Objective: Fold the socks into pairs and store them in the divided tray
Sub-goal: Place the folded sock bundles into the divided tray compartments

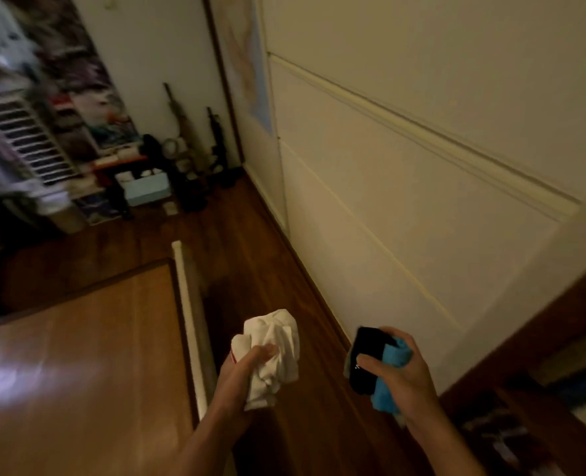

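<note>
My left hand (246,364) is closed around a bunch of white socks (276,352), held in the air over the dark wooden floor. My right hand (399,372) grips a bundle of black socks (365,355) and blue socks (392,362), about level with the left hand and close to the cream wall. No divided tray is in view.
A wooden table top (78,372) fills the lower left, with a white rail (190,321) along its right edge. A cream panelled wall (422,166) runs along the right. Cluttered shelves and boxes (89,159) stand at the far left. Dark furniture (542,407) sits at the lower right.
</note>
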A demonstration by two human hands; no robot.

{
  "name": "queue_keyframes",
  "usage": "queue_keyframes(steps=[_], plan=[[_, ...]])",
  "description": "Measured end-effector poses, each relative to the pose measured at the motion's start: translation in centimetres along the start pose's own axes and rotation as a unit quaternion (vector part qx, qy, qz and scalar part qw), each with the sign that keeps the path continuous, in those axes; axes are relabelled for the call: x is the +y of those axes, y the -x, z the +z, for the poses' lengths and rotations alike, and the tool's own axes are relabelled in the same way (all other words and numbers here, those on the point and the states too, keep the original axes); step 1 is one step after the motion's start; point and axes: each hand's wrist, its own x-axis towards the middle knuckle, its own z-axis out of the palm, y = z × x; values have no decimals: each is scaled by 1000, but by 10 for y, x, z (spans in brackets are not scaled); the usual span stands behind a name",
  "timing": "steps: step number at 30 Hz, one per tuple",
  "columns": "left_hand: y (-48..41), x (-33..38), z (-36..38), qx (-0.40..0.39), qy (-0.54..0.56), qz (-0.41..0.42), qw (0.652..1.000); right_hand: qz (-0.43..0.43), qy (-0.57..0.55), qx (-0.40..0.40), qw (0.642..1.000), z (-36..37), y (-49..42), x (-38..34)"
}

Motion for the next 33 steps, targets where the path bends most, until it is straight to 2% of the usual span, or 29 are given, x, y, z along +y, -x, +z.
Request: queue_keyframes(steps=[8,12,19,24,33], plan=[[-67,56,-40,126,87,46,987,15,16,-125,992,85,-139,-33],[-133,103,-61,147,112,73,980,14,23,-152,988,142,-221,-53],[-248,203,-101,168,127,81,974,1,37,-165,986,239,-357,-108],[-323,264,-122,183,149,88,968,-8,44,-204,978,306,-444,-135],[-498,375,-162,260,168,104,945,7,65,-273,960,449,-641,-160]])
